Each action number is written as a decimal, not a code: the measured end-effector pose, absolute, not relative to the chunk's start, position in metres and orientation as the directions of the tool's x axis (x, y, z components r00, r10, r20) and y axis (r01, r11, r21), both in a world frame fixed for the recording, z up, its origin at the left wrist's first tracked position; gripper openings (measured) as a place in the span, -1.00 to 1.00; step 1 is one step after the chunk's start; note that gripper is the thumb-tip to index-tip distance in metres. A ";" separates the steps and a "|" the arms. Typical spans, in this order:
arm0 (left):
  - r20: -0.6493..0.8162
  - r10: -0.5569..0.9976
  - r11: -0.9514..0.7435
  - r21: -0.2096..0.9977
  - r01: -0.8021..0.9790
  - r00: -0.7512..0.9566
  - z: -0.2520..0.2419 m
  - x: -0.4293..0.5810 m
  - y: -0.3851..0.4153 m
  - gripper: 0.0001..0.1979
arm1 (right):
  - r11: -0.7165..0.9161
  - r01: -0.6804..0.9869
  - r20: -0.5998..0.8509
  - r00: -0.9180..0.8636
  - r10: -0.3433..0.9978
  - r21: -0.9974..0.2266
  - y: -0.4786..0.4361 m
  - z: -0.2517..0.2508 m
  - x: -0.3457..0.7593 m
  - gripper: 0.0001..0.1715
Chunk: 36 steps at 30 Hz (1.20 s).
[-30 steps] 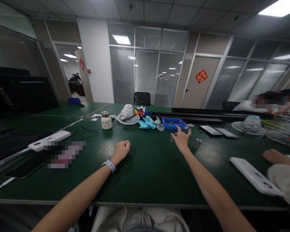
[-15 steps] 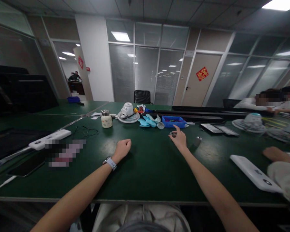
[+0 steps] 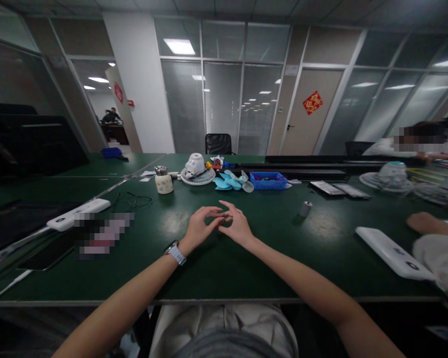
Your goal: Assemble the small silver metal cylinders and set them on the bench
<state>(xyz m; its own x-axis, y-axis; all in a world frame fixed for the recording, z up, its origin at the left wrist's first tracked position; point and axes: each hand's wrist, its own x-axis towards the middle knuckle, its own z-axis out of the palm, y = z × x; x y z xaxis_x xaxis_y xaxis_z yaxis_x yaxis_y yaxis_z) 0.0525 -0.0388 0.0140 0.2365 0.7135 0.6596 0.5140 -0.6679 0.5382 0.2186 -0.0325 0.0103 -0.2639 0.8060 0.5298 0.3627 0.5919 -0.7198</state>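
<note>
My left hand (image 3: 201, 227) and my right hand (image 3: 239, 226) meet over the middle of the green table (image 3: 269, 278), fingertips together. Between the thumb and fingers of my right hand is a small, dark, metallic piece (image 3: 223, 222), mostly covered by the fingers; its kind does not show. The left thumb and fingers curve in around the same spot, and what they pinch is hidden. Upright on the table to the right of my hands stands a small silver metal cylinder (image 3: 305, 209).
Behind my hands are light-blue fan blades (image 3: 229, 181), a white fan part (image 3: 197, 171), a blue tray (image 3: 269, 183) and a cream bottle (image 3: 164, 181). White oblong devices (image 3: 392, 252) lie on both sides. A co-worker's arm (image 3: 429, 223) rests at the right.
My right hand has moved left and nearer with the small metallic piece. My left hand has opened from a fist and come right to meet it.
</note>
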 end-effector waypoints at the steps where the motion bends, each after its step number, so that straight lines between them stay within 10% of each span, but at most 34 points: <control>1: 0.646 0.730 -0.649 0.554 0.521 0.223 0.015 0.052 -0.039 -0.71 | 0.590 0.379 0.531 -0.258 0.807 -0.713 -0.032 0.009 0.219 -0.11; 17: 0.622 0.780 -0.571 0.667 0.478 0.064 0.011 0.042 -0.023 -0.66 | 0.482 0.251 0.454 -0.163 0.876 -0.840 -0.017 -0.019 0.220 -0.30; 36: 0.394 0.875 -0.482 0.640 0.598 0.282 -0.019 0.014 0.003 -0.62 | 0.379 0.427 0.335 -0.176 0.925 -0.821 -0.014 -0.021 0.240 -0.45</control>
<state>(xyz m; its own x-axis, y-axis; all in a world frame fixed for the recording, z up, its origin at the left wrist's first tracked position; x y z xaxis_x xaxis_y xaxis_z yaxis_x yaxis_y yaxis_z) 0.0144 0.0032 -0.0190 0.2821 0.8746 0.3943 0.5983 -0.4817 0.6403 0.2396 -0.0144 -0.0207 -0.1764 0.9255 0.3352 0.4268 0.3788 -0.8212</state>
